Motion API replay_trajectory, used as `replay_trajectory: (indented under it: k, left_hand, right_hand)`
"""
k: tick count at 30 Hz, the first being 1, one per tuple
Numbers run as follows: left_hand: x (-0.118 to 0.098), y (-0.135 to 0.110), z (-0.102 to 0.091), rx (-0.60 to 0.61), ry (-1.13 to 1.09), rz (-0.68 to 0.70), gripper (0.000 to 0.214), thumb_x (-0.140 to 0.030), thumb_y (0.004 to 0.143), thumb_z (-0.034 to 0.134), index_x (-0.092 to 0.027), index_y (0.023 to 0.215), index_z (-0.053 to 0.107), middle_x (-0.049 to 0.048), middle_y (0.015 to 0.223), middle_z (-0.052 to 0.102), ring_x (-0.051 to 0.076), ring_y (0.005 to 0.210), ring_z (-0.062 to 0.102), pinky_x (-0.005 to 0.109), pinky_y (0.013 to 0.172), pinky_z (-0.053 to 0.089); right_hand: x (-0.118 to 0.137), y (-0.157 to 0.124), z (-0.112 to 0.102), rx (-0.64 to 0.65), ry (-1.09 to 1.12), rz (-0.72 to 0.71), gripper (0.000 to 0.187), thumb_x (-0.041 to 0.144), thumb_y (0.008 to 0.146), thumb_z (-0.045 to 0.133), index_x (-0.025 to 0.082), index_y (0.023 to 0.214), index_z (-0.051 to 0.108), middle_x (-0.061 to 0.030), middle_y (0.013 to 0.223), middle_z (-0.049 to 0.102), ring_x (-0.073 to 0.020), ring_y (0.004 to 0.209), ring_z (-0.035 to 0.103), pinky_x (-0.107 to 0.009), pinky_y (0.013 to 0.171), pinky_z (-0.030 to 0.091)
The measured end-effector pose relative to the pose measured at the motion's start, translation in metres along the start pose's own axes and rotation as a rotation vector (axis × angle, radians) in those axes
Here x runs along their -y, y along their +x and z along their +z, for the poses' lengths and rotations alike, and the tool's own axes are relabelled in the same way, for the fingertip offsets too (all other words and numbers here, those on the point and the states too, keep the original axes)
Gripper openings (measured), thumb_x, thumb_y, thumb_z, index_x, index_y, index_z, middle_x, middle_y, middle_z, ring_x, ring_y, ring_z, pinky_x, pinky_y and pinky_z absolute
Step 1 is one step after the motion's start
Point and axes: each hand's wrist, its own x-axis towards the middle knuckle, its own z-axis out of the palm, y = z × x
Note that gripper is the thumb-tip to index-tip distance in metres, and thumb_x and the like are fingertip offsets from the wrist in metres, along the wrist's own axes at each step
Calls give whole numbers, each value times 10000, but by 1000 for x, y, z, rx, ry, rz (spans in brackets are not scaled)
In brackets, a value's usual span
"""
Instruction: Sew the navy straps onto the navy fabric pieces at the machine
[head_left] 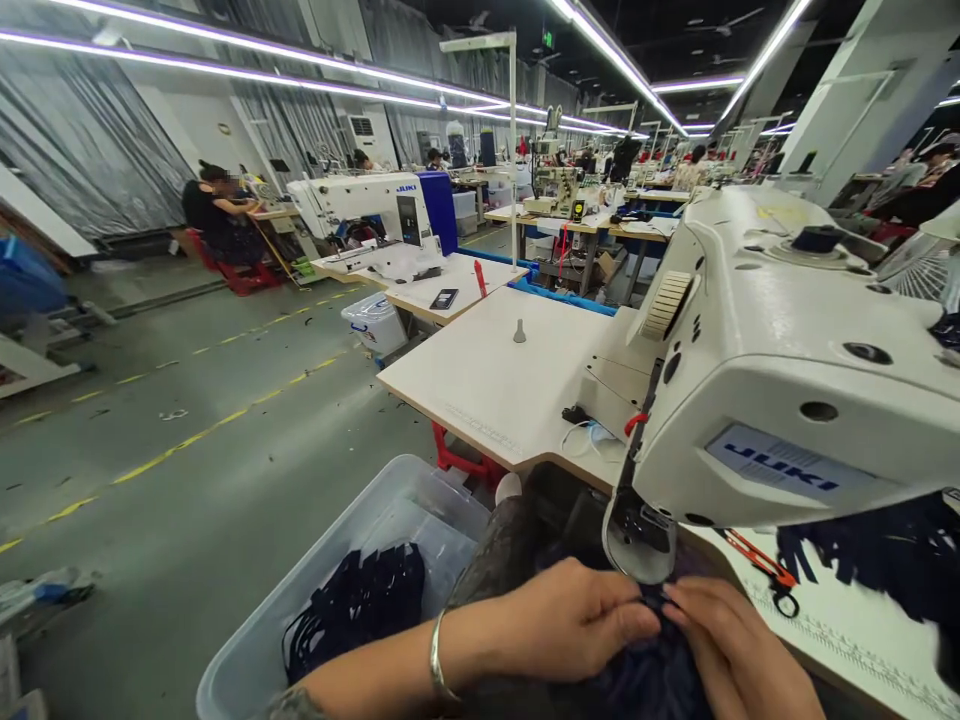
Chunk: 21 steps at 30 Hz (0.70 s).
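Dark navy fabric (645, 670) lies under the needle end of a white JUKI sewing machine (817, 400). My left hand (570, 615), with a silver bangle on its wrist, pinches the fabric just in front of the machine's clear guard (637, 555). Close on the other side, my right hand (739, 645) holds the same fabric between thumb and fingers. Both hands are closed, their fingertips nearly meeting below the guard. Needle and presser foot are mostly hidden. Thread snips (757, 560) with orange handles rest on the table right of my right hand.
A clear plastic bin (247, 640) with navy strips (360, 610) stands at my left. More navy strips (885, 550) lie on the right tabletop. Ahead, the white table (480, 370) bears a small grey piece (519, 332). Another JUKI machine (375, 215) stands beyond; a person (217, 225) sits far left.
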Motion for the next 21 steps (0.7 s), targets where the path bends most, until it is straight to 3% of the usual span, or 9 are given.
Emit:
replay_trajectory:
  k: [3,5,7,8,10,12,14,17,21]
  left_hand:
    - [10,8,1,-190,169,-110,352,-356,1008,389,-175,717,466,-59,587,421,74,508,391,182,479,300]
    - [17,11,4,-344,370,-127,299,-354,1001,419,-170,803,549,-22,663,544,114,580,509,208,544,390]
    - [21,11,6,-538,604,-7,219,-305,995,438,-156,1015,598,66,936,650,193,862,614,291,767,473]
    - [22,10,7,-590,700,100,234,-268,997,430,-157,1138,580,99,1100,636,221,1040,586,340,905,446]
    - [22,7,8,-560,820,308,309,-217,1007,396,-184,1288,518,89,1300,561,200,1257,461,363,1084,312]
    - [21,6,9,-427,875,399,336,-203,1011,380,-215,1325,502,40,1353,538,142,1295,422,312,1113,262]
    - [21,7,11,-369,910,379,359,-219,1015,373,-227,1359,474,21,1379,521,124,1293,421,304,1082,284]
    - [21,10,15,-376,942,332,381,-239,1026,338,-226,1393,436,35,1378,524,136,1293,419,329,1033,300]
    - [20,16,20,-428,1003,292,350,-270,1031,355,-216,1354,477,39,1329,556,161,1249,445,348,997,296]
  right_hand:
    - [-6,21,17,-91,-356,-150,220,219,984,398,193,962,615,-63,825,675,-202,732,637,-298,646,533]
    - [-5,27,23,-40,-504,-148,252,180,983,353,169,963,605,-82,838,670,-238,749,617,-345,639,504]
    - [-3,27,23,30,-568,-135,261,182,985,334,166,990,594,-88,873,667,-262,775,609,-362,627,477]
    - [-2,26,22,43,-579,-110,254,205,989,335,173,1000,588,-86,883,665,-265,781,609,-361,619,467]
    - [-2,21,22,12,-550,-8,236,289,998,355,191,997,569,-75,873,659,-254,762,617,-346,602,457]
    - [-4,16,24,-57,-397,183,249,397,990,380,207,969,541,-51,818,645,-219,701,625,-315,576,458]
    - [-7,13,29,-101,-117,428,274,476,959,417,219,935,508,-21,759,621,-185,640,617,-285,556,461]
    - [-12,11,34,-96,323,745,292,520,910,477,227,914,481,14,704,578,-163,614,593,-269,574,470]
    - [-19,11,34,-143,463,867,321,524,875,539,223,968,481,-12,791,600,-185,732,603,-285,645,467]
